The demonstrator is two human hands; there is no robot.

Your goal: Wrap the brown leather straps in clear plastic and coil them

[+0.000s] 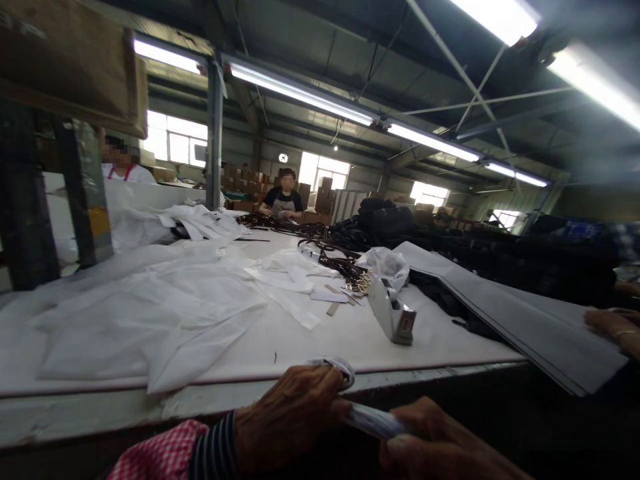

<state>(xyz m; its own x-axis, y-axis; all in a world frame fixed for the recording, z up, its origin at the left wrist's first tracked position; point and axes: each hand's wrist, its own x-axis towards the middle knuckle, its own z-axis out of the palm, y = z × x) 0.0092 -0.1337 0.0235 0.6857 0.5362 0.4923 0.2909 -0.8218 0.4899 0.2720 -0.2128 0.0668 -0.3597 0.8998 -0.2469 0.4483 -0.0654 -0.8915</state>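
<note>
At the table's front edge, my left hand [290,410] closes around one end of a whitish, rolled or twisted strip [375,420]; a loop of it stands out above the thumb. My right hand [437,437] pinches the same strip farther to the right, so a short length spans the two hands. I cannot tell whether the strip is plastic or cloth. Beyond the hands, a grey-white tape dispenser [393,313] stands tilted in view on the white table [240,357]. Dark brown straps with metal clasps [357,280] lie behind it.
Thin white plastic sheets or bags [150,313] cover the left of the table. At right, another person's hand [615,327] touches large white sheets [520,313]. Dark bags [385,220] are piled behind. One person [285,200] works across the table; a metal post [214,133] rises left.
</note>
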